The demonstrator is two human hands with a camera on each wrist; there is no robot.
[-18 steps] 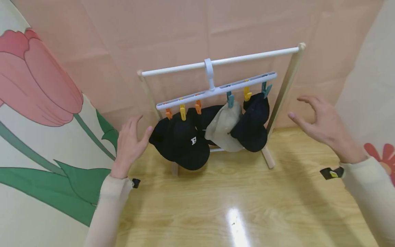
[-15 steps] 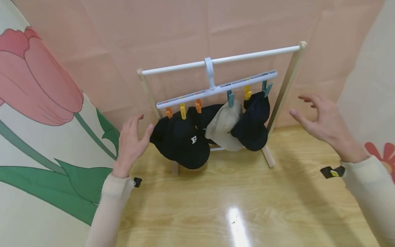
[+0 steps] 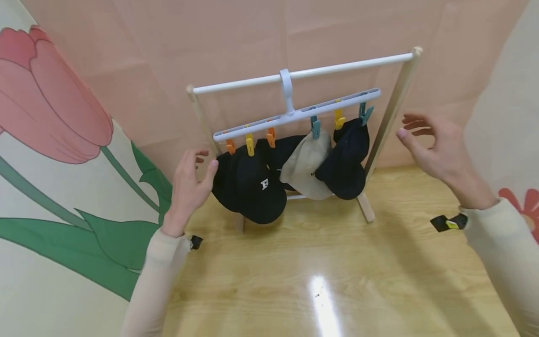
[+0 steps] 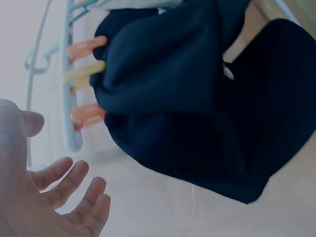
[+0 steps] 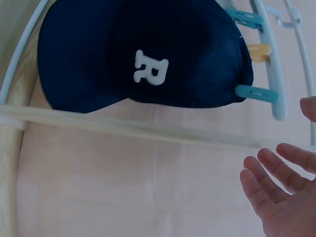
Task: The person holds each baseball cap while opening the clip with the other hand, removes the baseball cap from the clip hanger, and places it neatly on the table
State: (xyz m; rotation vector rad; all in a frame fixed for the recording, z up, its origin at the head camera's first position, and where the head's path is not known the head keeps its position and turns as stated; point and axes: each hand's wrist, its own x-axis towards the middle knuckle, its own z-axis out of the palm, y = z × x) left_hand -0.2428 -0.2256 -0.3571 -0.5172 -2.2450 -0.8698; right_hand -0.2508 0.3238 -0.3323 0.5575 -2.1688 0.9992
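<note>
My left hand (image 3: 189,187) is at the left end of the lilac clip hanger (image 3: 290,114), fingers loosely bent. In the left wrist view, a gap separates it from the black cap (image 4: 158,74) and orange clip (image 4: 89,114). Several clips hold the caps: a black cap with a white letter (image 3: 250,187), a beige cap (image 3: 309,171) and a dark cap (image 3: 347,164) at the right. Another dark cap shows partly behind them. Beyond the rack's right post, my right hand (image 3: 442,154) holds nothing. The right wrist view shows a white R on the right dark cap (image 5: 163,54).
The hanger hooks over the white rod (image 3: 349,68) of a small rack with wooden posts (image 3: 391,112). It stands on a wood-patterned floor (image 3: 273,281) before a pink backdrop (image 3: 219,37). A tulip-printed panel (image 3: 71,107) borders the left.
My left hand has moved right, closer to the hanger's left end and the caps. My right hand has shifted slightly up. The rack sits higher in the head view.
</note>
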